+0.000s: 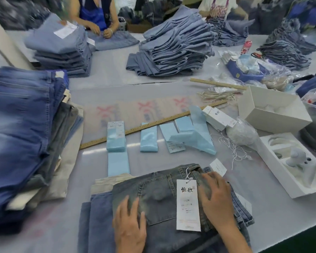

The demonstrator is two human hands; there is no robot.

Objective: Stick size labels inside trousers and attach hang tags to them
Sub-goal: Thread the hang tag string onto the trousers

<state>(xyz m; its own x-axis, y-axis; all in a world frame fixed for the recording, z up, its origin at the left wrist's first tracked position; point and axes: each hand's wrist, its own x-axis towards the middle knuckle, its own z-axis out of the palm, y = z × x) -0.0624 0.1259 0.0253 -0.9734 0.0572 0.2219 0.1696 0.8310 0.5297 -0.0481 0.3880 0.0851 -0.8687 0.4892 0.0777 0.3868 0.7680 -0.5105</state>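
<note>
Folded grey-blue trousers (159, 190) lie on top of a small stack in front of me, back pocket up. A white hang tag (188, 205) with black characters lies on them, tied by a string near the waistband. My left hand (130, 225) rests flat on the pocket area, fingers straight. My right hand (217, 196) presses flat on the waistband side, just right of the tag. Light blue sheets of size labels (148, 139) lie in a row beyond the trousers. A pack of white hang tags (218, 116) sits behind them.
A tall pile of blue jeans (22, 136) stands at left. A wooden ruler (153, 125) crosses the table. White boxes (274, 108) and a tray (295, 168) sit at right, with loose string (235, 150). More trouser stacks (173, 48) and another person (97, 17) are across the table.
</note>
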